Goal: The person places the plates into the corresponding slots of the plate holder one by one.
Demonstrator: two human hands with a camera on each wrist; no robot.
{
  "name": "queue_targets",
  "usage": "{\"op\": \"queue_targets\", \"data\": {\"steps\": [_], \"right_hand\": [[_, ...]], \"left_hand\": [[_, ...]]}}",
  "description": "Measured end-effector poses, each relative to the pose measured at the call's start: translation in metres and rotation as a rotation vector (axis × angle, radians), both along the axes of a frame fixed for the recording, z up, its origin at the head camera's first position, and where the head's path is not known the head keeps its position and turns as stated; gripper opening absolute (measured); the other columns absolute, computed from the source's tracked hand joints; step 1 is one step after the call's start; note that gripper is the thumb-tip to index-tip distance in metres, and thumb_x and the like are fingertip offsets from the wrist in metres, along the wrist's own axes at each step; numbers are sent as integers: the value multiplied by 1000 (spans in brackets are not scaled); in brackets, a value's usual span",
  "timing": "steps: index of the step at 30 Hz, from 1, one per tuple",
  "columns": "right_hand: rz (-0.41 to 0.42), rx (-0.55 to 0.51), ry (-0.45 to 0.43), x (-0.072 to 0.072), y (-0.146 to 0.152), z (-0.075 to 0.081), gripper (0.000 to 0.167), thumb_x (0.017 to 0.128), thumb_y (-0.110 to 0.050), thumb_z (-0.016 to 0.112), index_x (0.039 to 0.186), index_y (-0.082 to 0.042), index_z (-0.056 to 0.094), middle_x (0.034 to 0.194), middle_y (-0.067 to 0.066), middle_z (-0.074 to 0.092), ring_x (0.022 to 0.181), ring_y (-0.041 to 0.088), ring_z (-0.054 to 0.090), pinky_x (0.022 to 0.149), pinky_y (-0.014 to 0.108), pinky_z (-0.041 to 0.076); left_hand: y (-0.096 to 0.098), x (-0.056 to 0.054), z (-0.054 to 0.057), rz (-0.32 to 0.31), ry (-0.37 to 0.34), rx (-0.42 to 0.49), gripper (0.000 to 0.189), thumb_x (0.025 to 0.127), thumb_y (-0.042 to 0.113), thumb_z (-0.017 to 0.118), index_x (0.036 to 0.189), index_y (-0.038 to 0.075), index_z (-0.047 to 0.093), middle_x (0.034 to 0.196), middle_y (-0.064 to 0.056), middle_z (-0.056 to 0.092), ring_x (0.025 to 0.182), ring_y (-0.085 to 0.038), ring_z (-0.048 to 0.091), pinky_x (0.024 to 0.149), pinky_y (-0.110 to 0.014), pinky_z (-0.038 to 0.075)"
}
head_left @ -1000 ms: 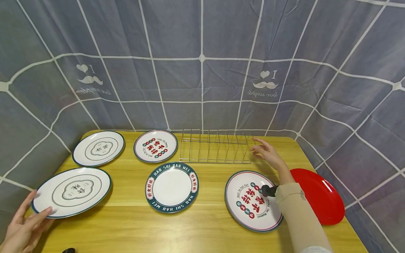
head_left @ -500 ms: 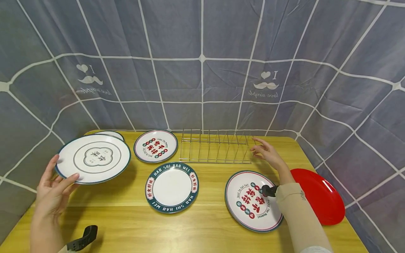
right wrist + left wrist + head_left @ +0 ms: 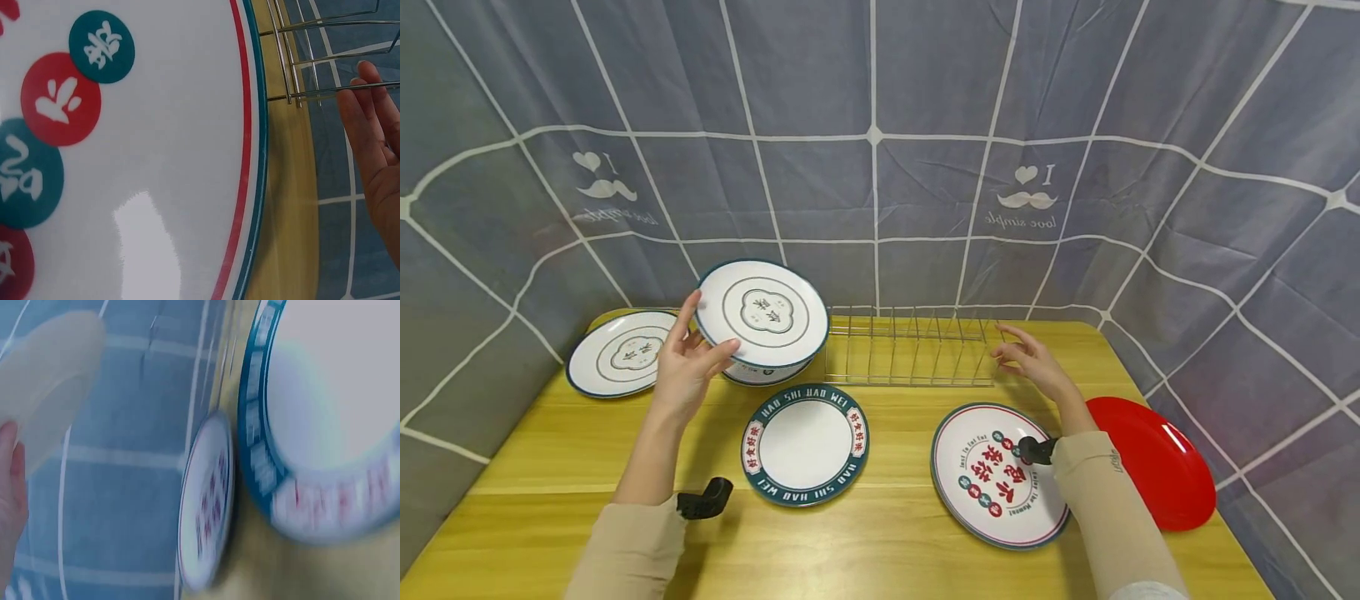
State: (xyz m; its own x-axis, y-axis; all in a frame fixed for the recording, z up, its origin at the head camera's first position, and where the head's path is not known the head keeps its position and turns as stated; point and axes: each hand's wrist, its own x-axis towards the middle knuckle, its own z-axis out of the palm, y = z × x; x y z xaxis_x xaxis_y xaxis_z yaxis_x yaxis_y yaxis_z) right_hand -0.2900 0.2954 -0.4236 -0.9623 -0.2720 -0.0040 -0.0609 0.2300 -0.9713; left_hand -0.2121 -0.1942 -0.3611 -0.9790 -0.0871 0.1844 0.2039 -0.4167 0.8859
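the left hand [image 3: 687,371] pinches a raised white plate [image 3: 766,312], tilted, beside the left end of the wire rack [image 3: 910,384]; the rack's long axis runs rightward to the right hand [image 3: 1033,364], fingers apart, seemingly touching its end.

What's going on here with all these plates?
Someone's left fingers are holding a white plate in the air, in front of a smaller one. Their right fingers are at the right end of a wire rack. Five more plates lie on the table, with the red plate farthest right.
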Motion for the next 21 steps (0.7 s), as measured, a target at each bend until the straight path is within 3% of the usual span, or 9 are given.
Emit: {"op": "queue_targets", "data": {"steps": [7,11,17,21], "right_hand": [[-8,24,-9,10,-10,16,48,98,-8,41,141,3,23,110,39,46,94,29,54,96,57,36],[-6,19,-13,13,-14,22,48,97,-8,41,141,4,23,107,35,49,90,21,56,96,57,37],[-2,8,-16,12,-12,21,48,97,-7,41,141,3,23,106,35,48,89,19,56,96,58,35],[-3,13,-19,11,-10,19,48,98,-7,40,141,3,23,105,33,49,87,15,56,97,59,34]], "left_hand": [[67,-33,6,-73,-1,-203,85,78,-12,63,145,24,26,114,-12,40,88,-10,59,67,-20,54],[103,-45,7,-125,33,-197,85,76,-14,64,144,22,28,112,-15,43,87,-11,58,67,-23,55],[150,-58,7,-186,101,-234,84,75,-13,66,144,19,31,106,-19,50,79,-9,59,72,-44,54],[176,-62,8,-203,116,-267,82,75,-11,67,143,18,32,105,-20,52,78,-8,58,66,-36,57]]}}
